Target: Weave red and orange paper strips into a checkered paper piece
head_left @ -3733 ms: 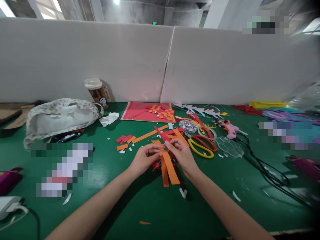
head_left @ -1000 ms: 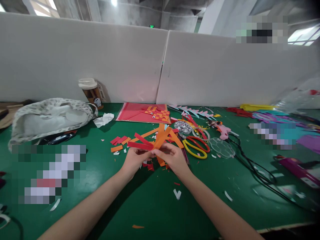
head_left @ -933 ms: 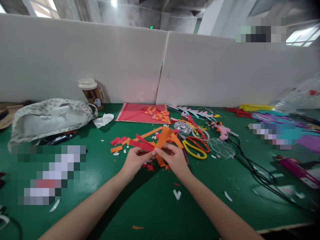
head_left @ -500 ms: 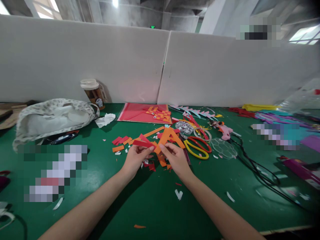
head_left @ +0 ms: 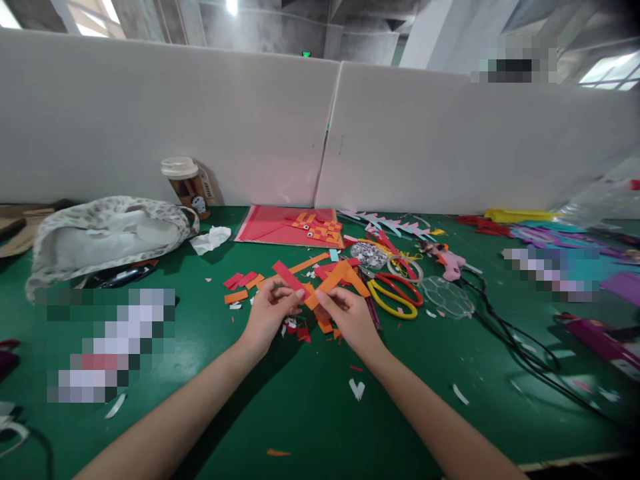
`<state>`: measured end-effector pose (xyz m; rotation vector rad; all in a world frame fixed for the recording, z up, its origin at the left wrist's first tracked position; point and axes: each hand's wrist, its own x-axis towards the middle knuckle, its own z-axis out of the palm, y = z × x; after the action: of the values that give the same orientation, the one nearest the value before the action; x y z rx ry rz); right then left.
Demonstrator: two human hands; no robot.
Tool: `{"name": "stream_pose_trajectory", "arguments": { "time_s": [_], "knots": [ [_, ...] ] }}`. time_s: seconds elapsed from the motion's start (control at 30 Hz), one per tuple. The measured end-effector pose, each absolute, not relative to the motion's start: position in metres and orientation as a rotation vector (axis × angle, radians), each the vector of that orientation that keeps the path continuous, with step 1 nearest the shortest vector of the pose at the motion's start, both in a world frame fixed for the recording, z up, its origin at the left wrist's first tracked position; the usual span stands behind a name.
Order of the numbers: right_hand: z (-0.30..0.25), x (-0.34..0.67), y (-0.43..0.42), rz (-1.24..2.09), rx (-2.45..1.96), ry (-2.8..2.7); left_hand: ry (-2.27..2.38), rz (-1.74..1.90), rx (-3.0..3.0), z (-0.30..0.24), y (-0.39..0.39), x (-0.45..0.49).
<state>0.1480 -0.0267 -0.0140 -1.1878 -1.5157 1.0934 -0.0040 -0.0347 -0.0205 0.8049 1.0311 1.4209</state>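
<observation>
My left hand pinches a red paper strip that slants up to the left. Between the thumb and fingers of my right hand is an orange paper strip, slanting up to the right. The lower ends of the two strips meet and overlap between my fingertips, above the table. Cut red and orange paper pieces lie around and below my hands. A woven orange and red paper fish rests on a red sheet behind them.
Scissors with yellow and orange handles lie right of my hands, near a tape roll and a pink glue gun with a black cable. A paper cup and a patterned pouch stand at the left back. A white partition closes the rear.
The red strip has turned from nearly flat to a steeper slant. The orange strip has tilted further right. Both hands stay in about the same place.
</observation>
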Motion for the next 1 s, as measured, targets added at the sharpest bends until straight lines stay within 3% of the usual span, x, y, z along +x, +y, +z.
{"name": "stream_pose_trajectory", "arguments": {
  "time_s": [0.2, 1.0],
  "knots": [
    [-0.014, 0.146, -0.028, 1.251, -1.095, -1.419, 1.020, 1.368, 0.853, -0.018, -0.036, -0.003],
    [-0.017, 0.148, -0.023, 1.282, -1.016, -1.283, 1.028, 1.351, 1.045, -0.026, -0.033, -0.001]
  ]
}}
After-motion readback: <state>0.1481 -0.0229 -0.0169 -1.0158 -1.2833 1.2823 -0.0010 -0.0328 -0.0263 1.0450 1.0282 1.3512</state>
